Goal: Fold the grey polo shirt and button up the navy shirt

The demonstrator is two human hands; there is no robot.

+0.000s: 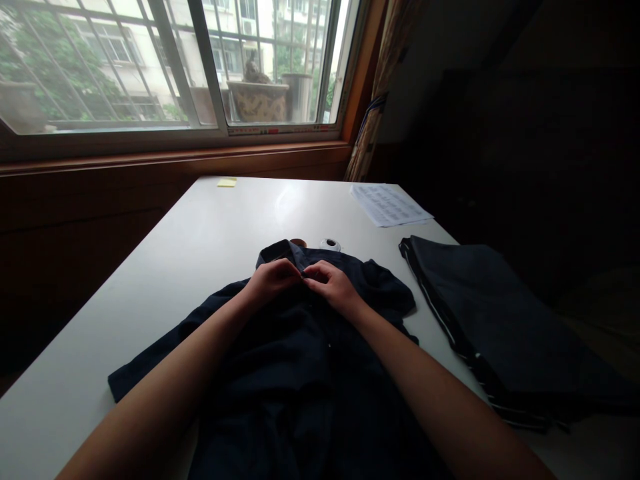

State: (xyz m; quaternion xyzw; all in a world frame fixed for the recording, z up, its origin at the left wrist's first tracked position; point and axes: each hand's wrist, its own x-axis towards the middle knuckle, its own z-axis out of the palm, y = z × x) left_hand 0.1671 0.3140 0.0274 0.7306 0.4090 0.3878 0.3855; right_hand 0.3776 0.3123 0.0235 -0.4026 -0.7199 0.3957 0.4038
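Observation:
A dark navy shirt (300, 373) lies spread on the white table (200, 240), collar pointing away from me. My left hand (273, 280) and my right hand (330, 283) meet just below the collar, fingers curled and pinching the shirt's front placket. A small white button shows lower on the placket. What sits between the fingertips is too small to make out.
A stack of folded dark garments with white stripes (500, 327) lies at the right. Printed paper sheets (387, 203) rest at the far right, a yellow sticky note (227, 182) at the far edge. A small white round object (330, 245) sits beyond the collar. A window is behind.

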